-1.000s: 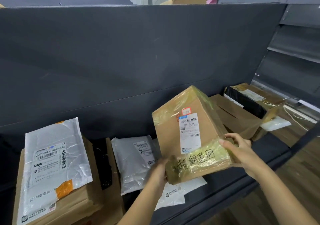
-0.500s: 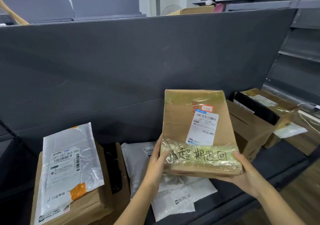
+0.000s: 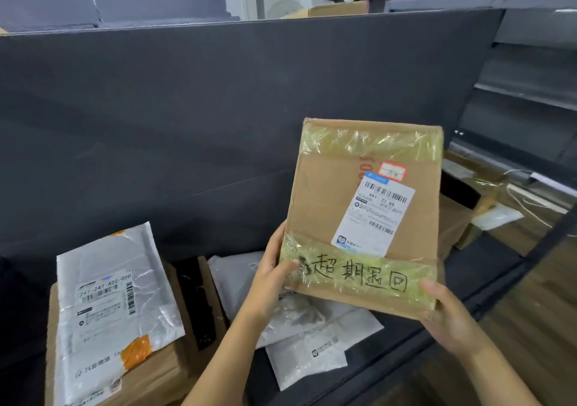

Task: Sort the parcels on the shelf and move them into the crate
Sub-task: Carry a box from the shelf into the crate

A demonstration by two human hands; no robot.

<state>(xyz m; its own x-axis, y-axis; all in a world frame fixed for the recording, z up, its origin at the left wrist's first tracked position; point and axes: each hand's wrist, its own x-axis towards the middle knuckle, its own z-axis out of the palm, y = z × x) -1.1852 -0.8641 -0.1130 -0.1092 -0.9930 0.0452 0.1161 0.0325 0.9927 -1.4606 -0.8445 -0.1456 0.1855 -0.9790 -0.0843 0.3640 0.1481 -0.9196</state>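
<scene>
Rotated from tilted to label-face-on and raised: cardboard box (image 3: 324, 205), held clear above shelf (image 3: 468, 265), mid-right. Clamped at lower-left edge by left hand (image 3: 271, 277), thumb on tape (image 3: 368, 143); cupped under lower-right corner by right hand (image 3: 449, 315); hands apart. Likely a label (image 3: 374, 215) check for sorting; crate not in view, transfer not yet done. Rigid corrugated board, crinkly glossy yellow bands, marker writing. Below: limp white poly mailers (image 3: 312, 327). Left: silvery mailer (image 3: 109, 296) on flat cartons (image 3: 162, 374). Right: more brown boxes (image 3: 452, 218).

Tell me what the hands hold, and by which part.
A taped cardboard box: the left hand grips its lower left edge, thumb on the front; the right hand holds its lower right corner.
</scene>
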